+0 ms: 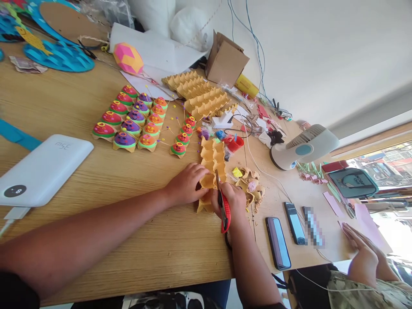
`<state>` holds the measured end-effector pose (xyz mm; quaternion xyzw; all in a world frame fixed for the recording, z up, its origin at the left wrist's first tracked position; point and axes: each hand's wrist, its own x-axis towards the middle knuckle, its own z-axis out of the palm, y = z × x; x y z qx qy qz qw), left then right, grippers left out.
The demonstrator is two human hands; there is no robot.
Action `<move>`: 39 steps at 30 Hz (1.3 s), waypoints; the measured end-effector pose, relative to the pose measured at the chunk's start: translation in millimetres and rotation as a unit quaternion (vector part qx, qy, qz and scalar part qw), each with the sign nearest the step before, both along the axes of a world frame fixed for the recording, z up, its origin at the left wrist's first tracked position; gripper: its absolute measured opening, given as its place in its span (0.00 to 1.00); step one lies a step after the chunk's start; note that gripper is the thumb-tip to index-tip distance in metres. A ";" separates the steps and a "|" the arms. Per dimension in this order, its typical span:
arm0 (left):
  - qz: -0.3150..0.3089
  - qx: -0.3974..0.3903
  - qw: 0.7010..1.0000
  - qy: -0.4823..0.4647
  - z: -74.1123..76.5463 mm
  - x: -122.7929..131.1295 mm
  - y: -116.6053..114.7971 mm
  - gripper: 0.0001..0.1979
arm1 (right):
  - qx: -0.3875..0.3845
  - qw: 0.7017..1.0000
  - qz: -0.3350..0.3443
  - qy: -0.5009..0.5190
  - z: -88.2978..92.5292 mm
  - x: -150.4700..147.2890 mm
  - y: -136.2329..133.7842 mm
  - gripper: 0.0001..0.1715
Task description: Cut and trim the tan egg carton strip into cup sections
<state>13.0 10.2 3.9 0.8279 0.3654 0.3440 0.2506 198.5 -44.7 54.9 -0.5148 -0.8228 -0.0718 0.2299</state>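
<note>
A yellow egg carton strip [212, 158], two cups wide, lies on the wooden table in front of me. My left hand [187, 184] grips its left side, with the fingertips partly hidden among the cups. In my right hand [232, 199] is a red utility knife [225, 212], its blade [217, 177] at the carton between the two rows of cups. Beside the right hand lie torn carton cups [255, 189], crumbs and a yellow scrap [237, 172]. Left of the strip stands a row of painted red and green carton cups [183, 138] with faces.
More painted cups [130, 124] stand in rows at left. Uncut egg cartons [196, 90] and a cardboard box [225, 60] are behind. A power bank [48, 167], a fan [302, 146] and phones [278, 242] lie around. Another person's hands [362, 246] are at right.
</note>
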 end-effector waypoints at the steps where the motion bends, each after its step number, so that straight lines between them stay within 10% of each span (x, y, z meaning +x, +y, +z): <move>1: 0.001 0.000 1.000 -0.002 0.2 0.0 0.1 0.21 | -0.002 1.000 -0.001 -0.004 -1.8 -0.5 0.3 0.09; 39: 0.013 0.011 1.000 -0.003 -1.1 1.6 1.0 0.19 | -0.102 0.992 -0.069 0.040 -11.1 3.3 4.9 0.07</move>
